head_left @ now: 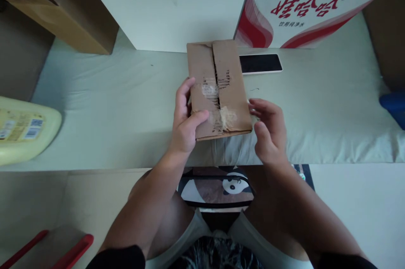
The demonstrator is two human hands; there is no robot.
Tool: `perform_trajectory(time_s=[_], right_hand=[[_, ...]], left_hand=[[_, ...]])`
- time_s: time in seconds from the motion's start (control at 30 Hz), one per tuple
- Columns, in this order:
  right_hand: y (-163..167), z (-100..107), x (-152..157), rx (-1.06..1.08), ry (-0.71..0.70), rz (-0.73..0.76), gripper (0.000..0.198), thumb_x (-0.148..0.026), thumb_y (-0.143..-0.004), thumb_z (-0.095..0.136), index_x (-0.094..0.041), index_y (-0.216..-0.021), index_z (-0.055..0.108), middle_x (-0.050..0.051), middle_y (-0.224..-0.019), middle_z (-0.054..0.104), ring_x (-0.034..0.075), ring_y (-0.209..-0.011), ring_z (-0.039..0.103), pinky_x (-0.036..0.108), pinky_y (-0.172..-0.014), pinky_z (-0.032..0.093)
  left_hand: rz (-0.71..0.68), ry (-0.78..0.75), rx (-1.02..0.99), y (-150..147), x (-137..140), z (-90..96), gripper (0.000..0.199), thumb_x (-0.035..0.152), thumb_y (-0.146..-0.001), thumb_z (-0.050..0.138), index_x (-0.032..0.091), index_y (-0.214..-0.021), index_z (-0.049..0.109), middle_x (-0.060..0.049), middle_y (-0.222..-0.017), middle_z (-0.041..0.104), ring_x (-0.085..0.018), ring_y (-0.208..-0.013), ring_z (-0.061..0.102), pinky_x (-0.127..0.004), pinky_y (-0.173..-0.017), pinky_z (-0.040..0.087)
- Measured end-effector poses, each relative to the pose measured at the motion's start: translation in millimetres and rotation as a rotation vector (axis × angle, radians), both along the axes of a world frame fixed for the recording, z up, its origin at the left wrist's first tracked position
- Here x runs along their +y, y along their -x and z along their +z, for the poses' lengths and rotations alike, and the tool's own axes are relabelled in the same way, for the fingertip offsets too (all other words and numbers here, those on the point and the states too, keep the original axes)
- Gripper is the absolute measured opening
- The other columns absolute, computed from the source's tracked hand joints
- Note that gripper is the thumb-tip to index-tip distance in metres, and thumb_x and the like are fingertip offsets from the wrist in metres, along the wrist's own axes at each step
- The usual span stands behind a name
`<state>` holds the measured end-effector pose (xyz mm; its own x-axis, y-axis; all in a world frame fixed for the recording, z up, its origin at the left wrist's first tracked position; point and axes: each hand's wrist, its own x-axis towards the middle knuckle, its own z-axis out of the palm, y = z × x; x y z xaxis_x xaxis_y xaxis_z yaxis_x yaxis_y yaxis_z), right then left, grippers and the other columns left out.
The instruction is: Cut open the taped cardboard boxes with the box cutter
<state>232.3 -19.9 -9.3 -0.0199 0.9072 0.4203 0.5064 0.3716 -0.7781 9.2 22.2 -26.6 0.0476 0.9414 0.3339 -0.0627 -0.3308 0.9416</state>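
A small brown cardboard box [228, 71] with torn tape marks along its centre seam lies on the pale sheet-covered surface [126, 104]. My left hand [185, 119] grips its near left corner, thumb on top. Just to the right of the box's near right corner is my right hand [268, 132], fingers curled and apart, fingertips touching or almost touching the edge.
A black phone [260, 63] lies behind the box to the right. A white-and-red printed carton [303, 7] and a white panel [177, 3] stand at the back, a brown box [63, 12] at back left. A yellow bottle [22, 134] lies left, something blue [394, 106] right.
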Motion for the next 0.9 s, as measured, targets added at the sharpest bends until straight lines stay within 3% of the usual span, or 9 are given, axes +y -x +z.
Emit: perform_trajectory(time_s=[0.1,0.17,0.27,0.4,0.5,0.6,0.73,0.8,0.9], right_hand=[[-21,-7,12,-0.257,0.03,-0.241,0.023,-0.037,-0.095,0.058,-0.024,-0.112,0.067,0.012,-0.111,0.071,0.031,-0.109,0.068,0.051,-0.097,0.057],[-34,-16,20,-0.455,0.154,-0.332,0.032,-0.037,-0.087,0.062,-0.021,-0.113,0.071,0.016,-0.11,0.071,0.035,-0.106,0.067,0.055,-0.096,0.055],[-45,-27,25,-0.595,0.324,-0.346,0.045,-0.038,-0.084,0.062,-0.016,-0.122,0.072,0.018,-0.107,0.073,0.036,-0.099,0.066,0.054,-0.089,0.056],[-41,-24,22,-0.495,0.425,-0.31,0.05,-0.036,-0.084,0.061,-0.019,-0.13,0.067,0.008,-0.084,0.072,0.026,-0.074,0.064,0.041,-0.072,0.052],[-33,-17,16,-0.173,0.47,-0.197,0.049,-0.033,-0.085,0.058,-0.022,-0.133,0.062,-0.004,-0.066,0.061,0.019,-0.055,0.055,0.034,-0.059,0.046],[-28,-10,12,0.2,0.39,-0.102,0.038,-0.027,-0.088,0.049,-0.025,-0.123,0.062,-0.007,-0.061,0.052,0.016,-0.05,0.053,0.03,-0.054,0.044],[-26,-1,12,0.558,0.108,-0.049,0.031,-0.032,-0.084,0.047,-0.029,-0.111,0.063,-0.002,-0.071,0.059,0.019,-0.06,0.064,0.035,-0.059,0.051],[-24,5,14,0.636,-0.017,-0.039,0.034,-0.033,-0.082,0.048,-0.031,-0.112,0.065,-0.002,-0.072,0.06,0.021,-0.064,0.066,0.037,-0.062,0.052],[-18,18,12,0.58,-0.158,-0.132,0.03,-0.025,-0.077,0.058,-0.032,-0.105,0.065,-0.005,-0.068,0.053,0.02,-0.062,0.063,0.034,-0.061,0.049]], left_hand=[[0.01,-0.003,-0.01,0,0,-0.1,0.072,0.059,-0.087,0.073,0.042,-0.151,0.045,-0.004,-0.156,0.053,-0.035,-0.144,0.056,-0.051,-0.121,0.048],[0.011,0.005,-0.012,0,0,0.3,0.072,0.058,-0.087,0.073,0.041,-0.151,0.046,-0.005,-0.155,0.055,-0.035,-0.143,0.056,-0.051,-0.121,0.048],[-0.001,0.011,-0.022,0,0,0.6,0.071,0.058,-0.087,0.074,0.042,-0.151,0.046,-0.004,-0.154,0.055,-0.035,-0.142,0.057,-0.051,-0.119,0.05],[-0.014,-0.009,-0.031,1,0,-0.8,0.071,0.058,-0.088,0.074,0.043,-0.151,0.045,-0.003,-0.161,0.05,-0.035,-0.145,0.056,-0.05,-0.121,0.049],[-0.011,0.0,-0.011,1,-2,-2.2,0.071,0.058,-0.088,0.073,0.043,-0.152,0.044,-0.002,-0.167,0.044,-0.035,-0.152,0.05,-0.05,-0.125,0.046],[-0.015,0.007,-0.018,1,-4,-2.7,0.069,0.055,-0.09,0.072,0.043,-0.152,0.043,-0.001,-0.171,0.04,-0.035,-0.155,0.046,-0.051,-0.128,0.044],[0.008,0.035,-0.016,-2,-6,-1.0,0.068,0.047,-0.09,0.07,0.042,-0.152,0.043,-0.002,-0.169,0.042,-0.035,-0.154,0.048,-0.051,-0.127,0.044],[0.033,0.051,-0.01,-4,-7,0.8,0.068,0.044,-0.09,0.07,0.041,-0.152,0.043,-0.003,-0.166,0.046,-0.034,-0.152,0.05,-0.051,-0.127,0.045],[0.061,0.069,0.0,-6,-9,3.7,0.067,0.041,-0.09,0.07,0.039,-0.152,0.044,-0.004,-0.163,0.049,-0.034,-0.152,0.049,-0.05,-0.127,0.044]])
